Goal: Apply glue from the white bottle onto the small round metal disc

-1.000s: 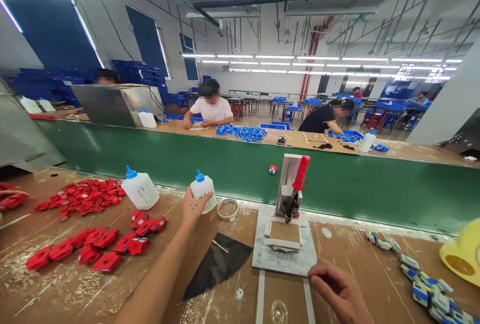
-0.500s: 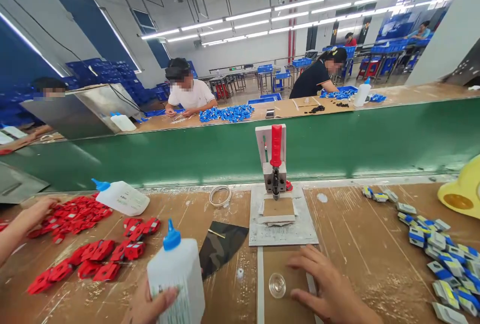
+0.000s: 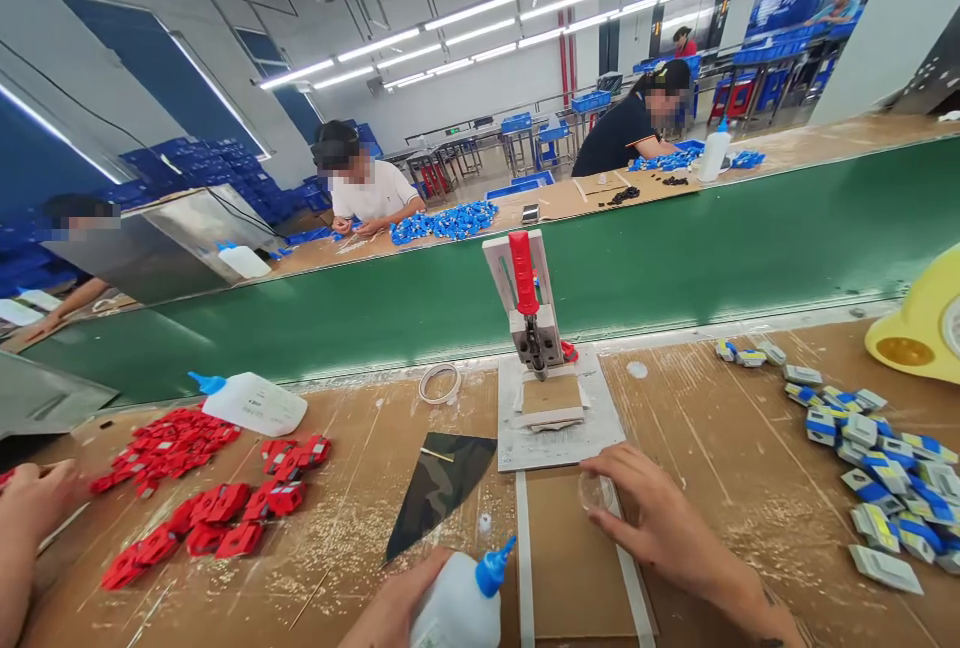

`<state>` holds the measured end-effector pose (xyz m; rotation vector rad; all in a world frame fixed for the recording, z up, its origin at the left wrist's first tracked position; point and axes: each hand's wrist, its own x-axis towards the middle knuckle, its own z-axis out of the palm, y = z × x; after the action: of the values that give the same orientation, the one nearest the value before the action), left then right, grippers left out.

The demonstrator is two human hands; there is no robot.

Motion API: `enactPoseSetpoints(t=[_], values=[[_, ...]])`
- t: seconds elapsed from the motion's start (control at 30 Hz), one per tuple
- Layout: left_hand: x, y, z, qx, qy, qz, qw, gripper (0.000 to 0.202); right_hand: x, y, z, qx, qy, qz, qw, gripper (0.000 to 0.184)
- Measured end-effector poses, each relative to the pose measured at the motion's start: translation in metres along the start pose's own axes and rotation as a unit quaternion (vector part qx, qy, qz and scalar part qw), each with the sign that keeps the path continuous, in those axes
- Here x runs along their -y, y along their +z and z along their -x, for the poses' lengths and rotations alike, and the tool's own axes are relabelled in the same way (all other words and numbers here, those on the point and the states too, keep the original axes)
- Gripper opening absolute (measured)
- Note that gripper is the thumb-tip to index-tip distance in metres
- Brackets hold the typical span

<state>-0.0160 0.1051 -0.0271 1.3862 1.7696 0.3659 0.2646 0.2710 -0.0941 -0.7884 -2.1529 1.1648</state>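
My left hand [image 3: 399,596] is wrapped round a white squeeze bottle [image 3: 456,610], whose blue nozzle leans up to the right. A small clear round disc [image 3: 595,492] is pinched between the thumb and fingers of my right hand [image 3: 651,510]. Below the disc lies a brown cardboard strip [image 3: 574,568] with pale edges. Just beyond my right hand stands a toggle clamp [image 3: 529,323] with a red handle, on a grey base plate [image 3: 604,418]. Its tip is over a cardboard pad [image 3: 551,396].
Red plastic parts [image 3: 217,508] lie at left, beside a second bottle [image 3: 259,403] and a co-worker's hand [image 3: 34,498]. A camouflage cloth piece [image 3: 442,488] and tape roll [image 3: 440,384] lie mid-table. Blue-grey parts [image 3: 885,458] and a yellow object [image 3: 919,328] are right. A green partition [image 3: 337,313] runs behind.
The bottle has tipped from upright to leaning right and moved right. My right hand has taken hold of the clear disc and lifted it from the strip. The co-worker's hand has left the red pile.
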Motion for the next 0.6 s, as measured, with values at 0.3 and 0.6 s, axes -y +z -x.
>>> enactPoseSetpoints(t=[0.3,0.6], values=[[-0.062,-0.001,-0.029,0.101,-0.119,-0.167,0.973,0.051,0.004,-0.007,0.002,0.006,0.006,-0.014,1.0,0.038],[-0.096,-0.008,-0.044,0.144,-0.165,-0.24,0.946,0.046,0.004,-0.008,0.004,0.01,-0.001,-0.008,1.0,0.041]])
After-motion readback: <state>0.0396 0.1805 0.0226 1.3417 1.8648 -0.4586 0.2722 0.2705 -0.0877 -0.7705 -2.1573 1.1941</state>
